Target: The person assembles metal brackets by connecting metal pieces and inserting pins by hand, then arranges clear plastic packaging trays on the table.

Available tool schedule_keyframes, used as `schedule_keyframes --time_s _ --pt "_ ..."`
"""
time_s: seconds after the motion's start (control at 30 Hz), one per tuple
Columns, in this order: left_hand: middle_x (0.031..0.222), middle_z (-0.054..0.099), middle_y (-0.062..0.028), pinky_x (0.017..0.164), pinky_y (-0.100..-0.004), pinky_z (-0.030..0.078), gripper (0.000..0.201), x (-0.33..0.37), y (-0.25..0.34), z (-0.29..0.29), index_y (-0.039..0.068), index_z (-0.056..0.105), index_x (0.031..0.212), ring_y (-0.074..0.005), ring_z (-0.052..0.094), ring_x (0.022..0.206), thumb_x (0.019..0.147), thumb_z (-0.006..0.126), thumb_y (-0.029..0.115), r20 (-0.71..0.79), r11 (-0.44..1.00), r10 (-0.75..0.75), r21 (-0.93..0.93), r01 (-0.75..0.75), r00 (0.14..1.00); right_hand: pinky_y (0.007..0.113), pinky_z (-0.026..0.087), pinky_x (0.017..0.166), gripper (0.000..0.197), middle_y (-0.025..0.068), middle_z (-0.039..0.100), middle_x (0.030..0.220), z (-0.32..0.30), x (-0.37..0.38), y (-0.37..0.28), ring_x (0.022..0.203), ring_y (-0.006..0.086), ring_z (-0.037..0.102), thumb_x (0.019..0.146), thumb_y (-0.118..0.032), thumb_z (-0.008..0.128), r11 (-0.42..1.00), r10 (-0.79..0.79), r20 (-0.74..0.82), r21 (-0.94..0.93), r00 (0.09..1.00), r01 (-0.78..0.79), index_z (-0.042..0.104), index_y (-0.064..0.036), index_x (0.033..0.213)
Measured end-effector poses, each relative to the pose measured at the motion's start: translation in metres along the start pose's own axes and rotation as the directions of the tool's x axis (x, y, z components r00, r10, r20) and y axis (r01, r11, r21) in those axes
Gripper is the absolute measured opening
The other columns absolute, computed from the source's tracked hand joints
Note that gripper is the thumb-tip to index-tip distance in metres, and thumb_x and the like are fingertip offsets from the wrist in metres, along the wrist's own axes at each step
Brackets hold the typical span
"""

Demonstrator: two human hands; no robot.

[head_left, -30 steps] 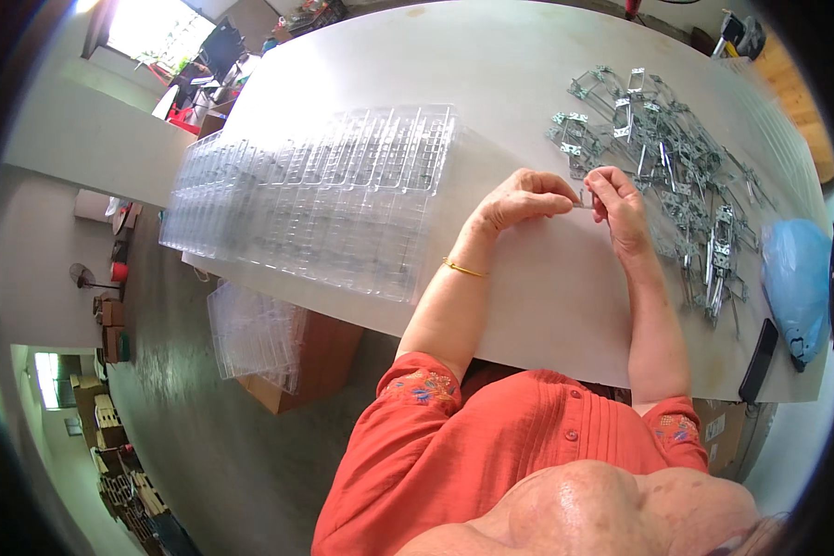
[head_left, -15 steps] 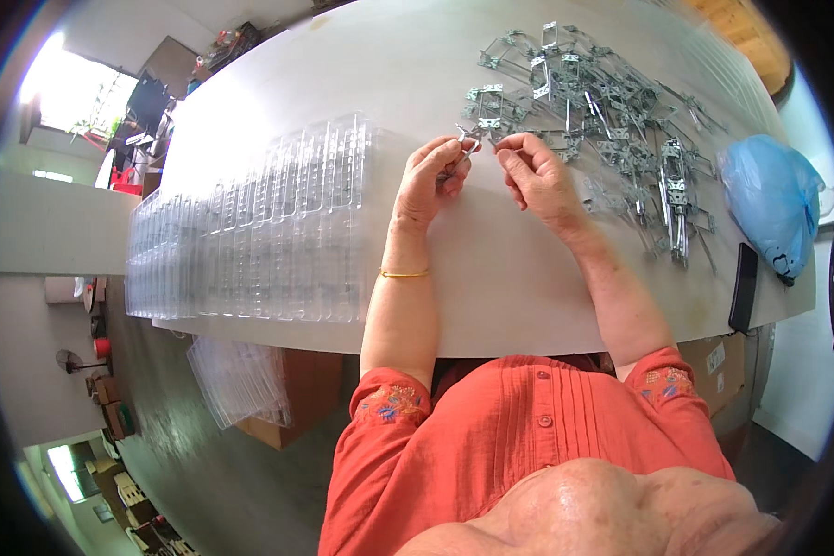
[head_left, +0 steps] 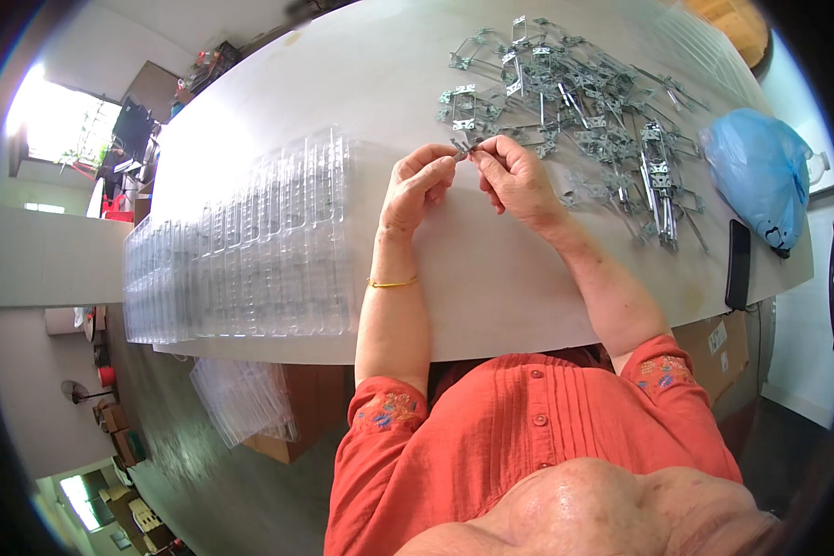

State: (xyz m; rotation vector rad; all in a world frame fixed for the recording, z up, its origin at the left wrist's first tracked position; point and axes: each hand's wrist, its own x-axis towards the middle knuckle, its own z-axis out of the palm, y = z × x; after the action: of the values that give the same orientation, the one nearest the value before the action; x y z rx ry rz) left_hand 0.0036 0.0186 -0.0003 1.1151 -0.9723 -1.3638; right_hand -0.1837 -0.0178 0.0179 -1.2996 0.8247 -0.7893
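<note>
My left hand (head_left: 419, 188) is closed, pinching a small grey metal piece (head_left: 461, 148) between thumb and fingertips. My right hand (head_left: 521, 183) meets it from the other side, its thumb and forefinger closed on the same piece. The fingers cover most of this part, so its exact shape is hard to make out. Just beyond my fingertips spreads a loose pile of metal brackets with thin rods (head_left: 602, 116), tangled together. One bracket with two rods (head_left: 463, 108) lies at the pile's near left side.
Rows of clear plastic trays (head_left: 250, 250) stand on the white table (head_left: 473, 296) to the left. At the right are a blue plastic bag (head_left: 758, 176) and a black phone (head_left: 738, 264). Below the table's edge sit more clear trays (head_left: 241, 398) and cardboard boxes (head_left: 718, 357).
My hands have come closer together, and the right fingertips now meet the metal piece held by the left. The whole view has shifted slightly.
</note>
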Motion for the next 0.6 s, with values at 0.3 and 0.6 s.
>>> schedule_keyframes --time_s 0.3,0.6 --pt "0.075 0.055 0.0043 0.056 -0.0207 0.033 0.029 -0.002 0.0008 0.0031 0.002 0.069 0.107 -0.005 0.044 0.064 0.088 0.069 0.023 -0.03 1.0 -0.018 0.014 0.018 0.999 0.024 0.04 0.041 0.016 0.0012 0.056 0.07 -0.0017 0.0005 0.001 0.05 0.0073 0.049 0.101 -0.02 0.055 0.987 0.029 0.026 0.157 0.999 -0.033 0.058 -0.0044 0.098" --pt "0.071 0.054 0.0029 0.056 -0.0215 0.034 0.026 0.0001 -0.0009 0.0003 -0.001 0.068 0.107 -0.0061 0.045 0.063 0.088 0.068 0.017 -0.041 0.999 0.055 0.005 -0.054 0.998 0.023 0.039 0.041 0.017 -0.0004 0.054 0.066 -0.0034 0.0006 -0.0046 0.049 0.0062 0.048 0.1 -0.021 0.056 0.99 0.016 0.085 0.137 0.996 -0.028 0.058 -0.0048 0.098"
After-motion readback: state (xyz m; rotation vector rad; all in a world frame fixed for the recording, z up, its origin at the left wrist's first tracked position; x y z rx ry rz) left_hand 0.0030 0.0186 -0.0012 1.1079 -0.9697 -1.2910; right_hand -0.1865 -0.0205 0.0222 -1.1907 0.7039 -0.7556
